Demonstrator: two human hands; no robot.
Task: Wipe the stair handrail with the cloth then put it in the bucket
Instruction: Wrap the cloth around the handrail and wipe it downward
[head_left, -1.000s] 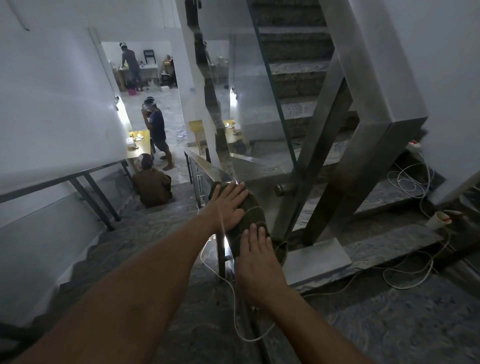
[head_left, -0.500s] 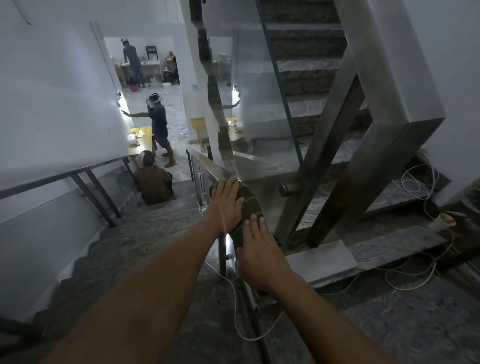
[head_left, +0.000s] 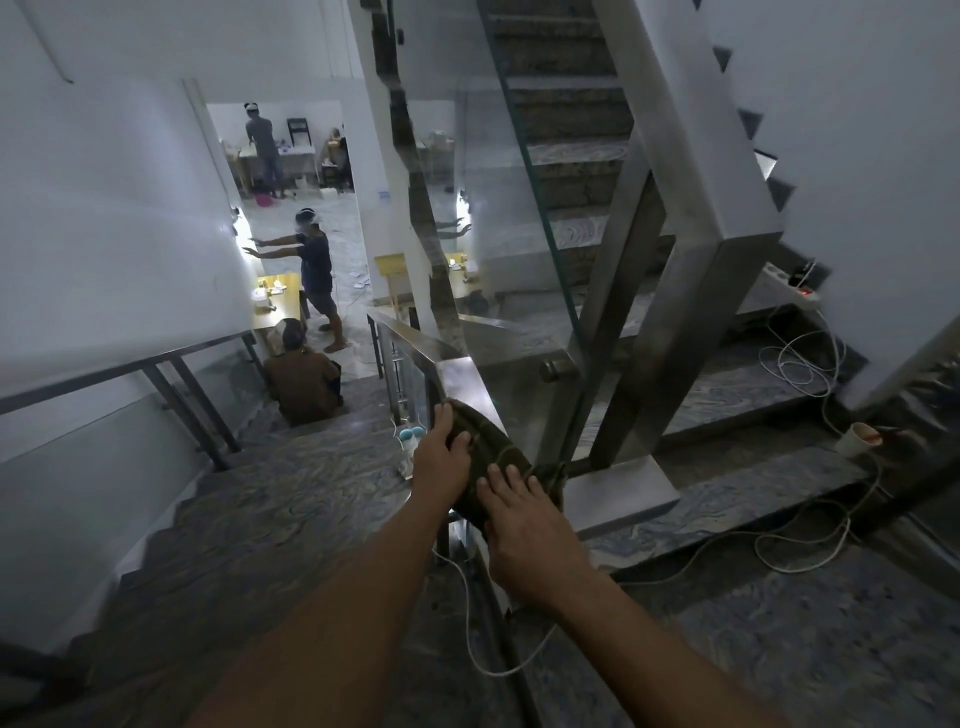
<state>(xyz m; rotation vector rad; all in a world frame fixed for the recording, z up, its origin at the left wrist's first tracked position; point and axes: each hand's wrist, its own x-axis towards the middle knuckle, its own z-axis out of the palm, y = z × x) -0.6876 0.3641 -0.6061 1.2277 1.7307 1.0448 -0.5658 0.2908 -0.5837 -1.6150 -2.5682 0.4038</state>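
Note:
A dark green cloth (head_left: 491, 451) lies draped over the top of the flat metal stair handrail (head_left: 460, 376), which slopes down and away from me. My left hand (head_left: 442, 453) grips the cloth's far left edge, fingers curled over it. My right hand (head_left: 524, 525) presses flat on the cloth's near end, fingers spread. No bucket is in view.
Marble stairs descend ahead; a person (head_left: 301, 376) sits on a lower step and another person (head_left: 317, 278) stands beyond. A glass panel and steel posts (head_left: 623, 291) rise at right. White cables (head_left: 800, 540), a cup (head_left: 857, 439) and a power strip (head_left: 789, 286) lie on the landing.
Both hands have slid the cloth a little further along the rail. The standing person below has stretched both arms toward the wall.

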